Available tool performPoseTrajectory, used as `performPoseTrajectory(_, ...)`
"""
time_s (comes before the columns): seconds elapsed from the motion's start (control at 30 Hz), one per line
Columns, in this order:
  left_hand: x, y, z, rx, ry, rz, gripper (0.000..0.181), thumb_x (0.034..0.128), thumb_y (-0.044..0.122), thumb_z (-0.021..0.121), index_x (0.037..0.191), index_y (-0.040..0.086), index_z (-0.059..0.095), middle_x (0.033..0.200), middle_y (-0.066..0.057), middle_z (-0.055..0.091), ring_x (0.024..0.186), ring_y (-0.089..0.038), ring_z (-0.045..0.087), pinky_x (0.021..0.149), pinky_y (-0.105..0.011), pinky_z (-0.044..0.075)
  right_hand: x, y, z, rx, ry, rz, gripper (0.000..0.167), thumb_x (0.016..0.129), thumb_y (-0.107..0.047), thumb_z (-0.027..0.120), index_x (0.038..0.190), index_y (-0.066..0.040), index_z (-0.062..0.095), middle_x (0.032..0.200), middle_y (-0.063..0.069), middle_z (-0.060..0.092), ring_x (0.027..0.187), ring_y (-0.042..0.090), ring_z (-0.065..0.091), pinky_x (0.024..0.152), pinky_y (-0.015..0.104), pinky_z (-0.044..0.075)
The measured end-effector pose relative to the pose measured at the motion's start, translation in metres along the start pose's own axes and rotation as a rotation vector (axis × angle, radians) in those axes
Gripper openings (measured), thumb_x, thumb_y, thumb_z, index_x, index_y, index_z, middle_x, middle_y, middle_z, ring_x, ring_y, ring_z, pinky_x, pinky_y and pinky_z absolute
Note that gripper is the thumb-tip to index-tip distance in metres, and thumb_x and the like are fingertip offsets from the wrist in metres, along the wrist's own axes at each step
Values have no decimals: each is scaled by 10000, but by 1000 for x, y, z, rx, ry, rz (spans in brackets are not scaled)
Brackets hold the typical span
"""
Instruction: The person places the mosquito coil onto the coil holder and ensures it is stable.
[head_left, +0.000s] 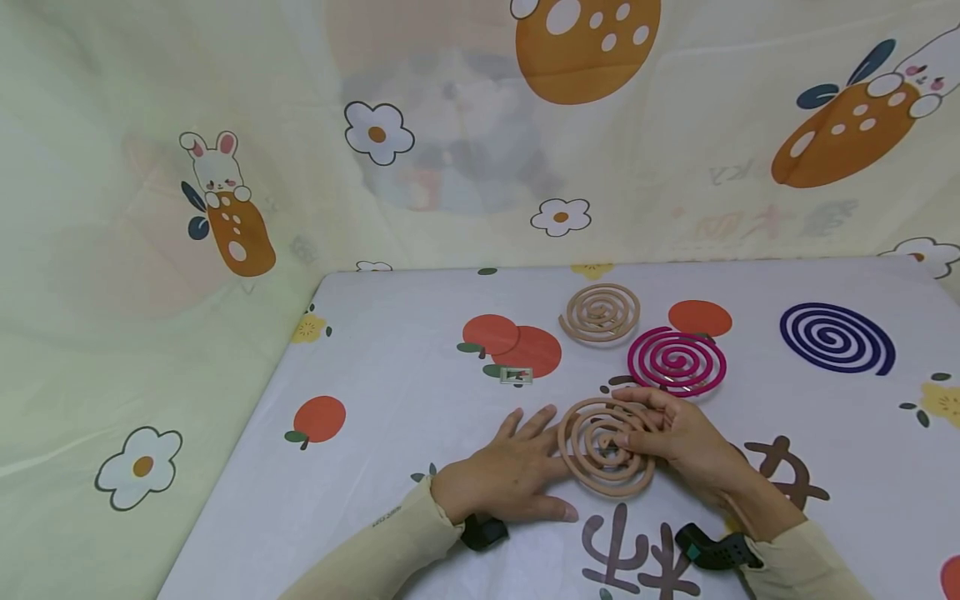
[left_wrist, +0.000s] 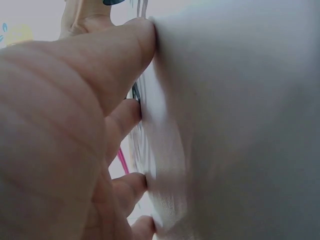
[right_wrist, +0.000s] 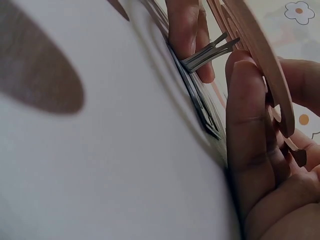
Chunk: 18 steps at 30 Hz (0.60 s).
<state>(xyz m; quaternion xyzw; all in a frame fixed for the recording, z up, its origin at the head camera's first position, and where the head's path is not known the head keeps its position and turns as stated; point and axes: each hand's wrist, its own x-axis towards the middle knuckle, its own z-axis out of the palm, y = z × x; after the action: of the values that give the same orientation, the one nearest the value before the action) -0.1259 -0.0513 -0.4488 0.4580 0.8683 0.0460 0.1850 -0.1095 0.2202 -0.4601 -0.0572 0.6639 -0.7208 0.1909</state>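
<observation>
Head view: I see a printed white cloth (head_left: 390, 358), with a cream curtain (head_left: 465, 237) behind and to the left. I count four coils: pink coil (head_left: 677, 361), blue coil (head_left: 836, 337), far tan coil (head_left: 600, 312), and near tan coil (head_left: 592, 446), pinched by the right hand (head_left: 693, 442) over the cloth; the left hand (head_left: 510, 477) spreads at its left edge.

Left wrist: I see that hand's fingertips (left_wrist: 132, 186) on the cloth, gripping nothing.

Right wrist: I see the held coil tilted, one forked metal strip (right_wrist: 207, 56) near the fingers.
</observation>
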Motion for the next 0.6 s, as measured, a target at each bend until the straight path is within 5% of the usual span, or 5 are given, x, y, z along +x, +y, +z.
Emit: performPoseTrajectory(0.6, 1, -1, 2, 9, 0, -2, 742, 987, 686, 527, 1635, 415, 288, 1755, 13, 122, 1621, -302, -23, 1251, -637, 106, 0, -1, -1, -63, -31, -11, 698, 959, -21, 729, 1533, 85, 345, 1263, 146, 663, 1075, 107, 685, 887, 250, 581)
